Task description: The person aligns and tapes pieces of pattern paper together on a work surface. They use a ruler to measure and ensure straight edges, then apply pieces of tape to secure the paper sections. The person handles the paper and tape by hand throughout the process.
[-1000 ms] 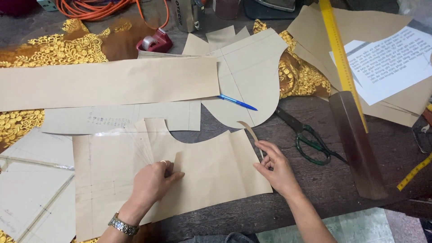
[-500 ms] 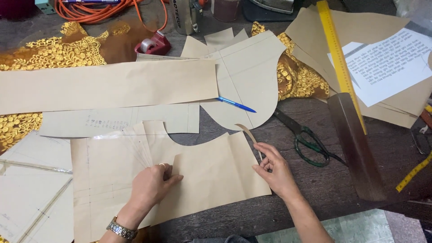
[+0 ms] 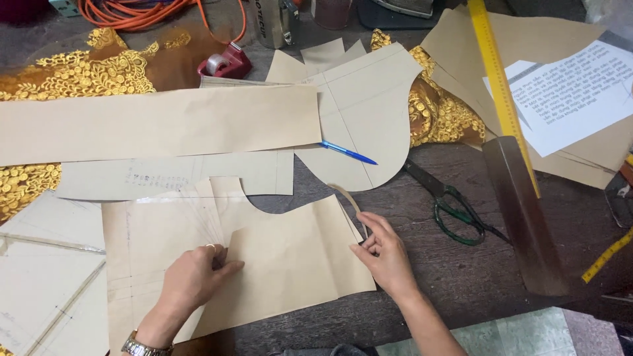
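While both press one pattern piece (image 3: 290,264) | left hand (image 3: 194,280) | right hand (image 3: 386,254)

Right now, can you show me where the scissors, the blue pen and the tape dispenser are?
scissors (image 3: 455,207), head view, on the green handles.
blue pen (image 3: 349,153), head view, middle of the barrel.
red tape dispenser (image 3: 224,64), head view, on the red body beside the roll.

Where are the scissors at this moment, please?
In the head view, the green-handled scissors lie on the dark table, right of the right hand, beside the wooden ruler.
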